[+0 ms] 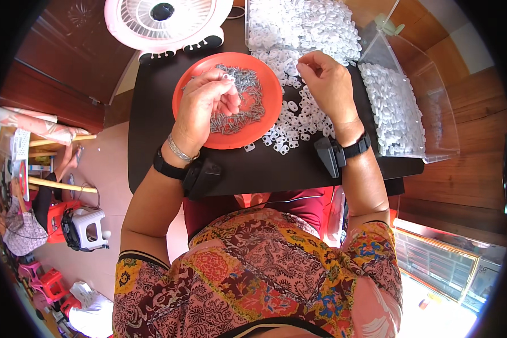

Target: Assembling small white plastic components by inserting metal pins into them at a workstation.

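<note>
My left hand (205,101) hovers over a red plate (273,98) heaped with small grey metal pins or screws (248,84). Between its thumb and forefinger it pinches a small white plastic piece (227,77), while the other fingers curl beneath. My right hand (329,84) is above the loose white plastic pieces (310,110) to the right of the plate. Its thumb and forefinger are drawn together; whatever lies between them is too small to make out. Many of the loose pieces have two holes.
A clear bin (304,25) of white pieces stands at the back of the dark table (158,163), and another full container (394,112) at the right. A pink fan (169,28) occupies the back left. Another person (25,225) and a white stool (90,228) are off to the left.
</note>
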`<state>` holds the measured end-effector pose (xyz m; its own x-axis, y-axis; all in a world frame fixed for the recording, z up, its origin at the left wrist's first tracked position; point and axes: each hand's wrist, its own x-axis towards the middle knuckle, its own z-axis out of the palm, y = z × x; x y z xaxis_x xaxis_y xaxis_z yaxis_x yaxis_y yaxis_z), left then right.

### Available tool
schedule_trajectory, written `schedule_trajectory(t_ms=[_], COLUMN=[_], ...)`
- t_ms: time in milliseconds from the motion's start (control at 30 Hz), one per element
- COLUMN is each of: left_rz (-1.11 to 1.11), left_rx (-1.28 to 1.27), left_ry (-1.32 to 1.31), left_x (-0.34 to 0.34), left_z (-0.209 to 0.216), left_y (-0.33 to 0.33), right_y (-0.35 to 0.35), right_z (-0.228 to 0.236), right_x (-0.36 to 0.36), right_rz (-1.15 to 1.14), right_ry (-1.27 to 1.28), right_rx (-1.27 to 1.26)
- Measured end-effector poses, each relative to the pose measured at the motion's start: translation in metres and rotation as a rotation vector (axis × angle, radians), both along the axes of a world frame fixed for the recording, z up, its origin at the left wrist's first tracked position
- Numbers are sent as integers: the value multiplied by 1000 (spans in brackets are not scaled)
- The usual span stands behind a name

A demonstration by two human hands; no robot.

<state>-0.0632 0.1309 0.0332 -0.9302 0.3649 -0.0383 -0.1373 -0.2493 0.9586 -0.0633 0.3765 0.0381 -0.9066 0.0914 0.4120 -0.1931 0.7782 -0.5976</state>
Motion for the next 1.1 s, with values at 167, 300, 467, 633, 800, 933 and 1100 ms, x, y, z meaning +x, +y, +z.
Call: schedule_trajectory(t_ms=[167, 300, 467, 633, 800, 933, 1100], left_rz=[-6, -21, -19, -39, -25, 5, 5], left_rx=[-26, -41, -57, -57, -74, -71, -66], left_ry=[15, 32, 25, 29, 10, -10, -16], left_x=[-3, -5, -3, -3, -1, 0, -2], left_z=[-1, 0, 0, 0, 0, 2, 2], left_y=[-4, -6, -5, -4, -3, -1, -1], right_y=[12, 8, 6, 6, -4, -7, -5], right_z=[-2, 2, -6, -6, -7, -15, -16], right_x=[0, 9, 5, 5, 6, 1, 1], right_rz=[279, 462, 423, 360, 267, 342, 290], right_ry=[-340, -301, -324, -290, -191, -99, -138], right_rx=[75, 255, 236, 317, 179, 269, 338])
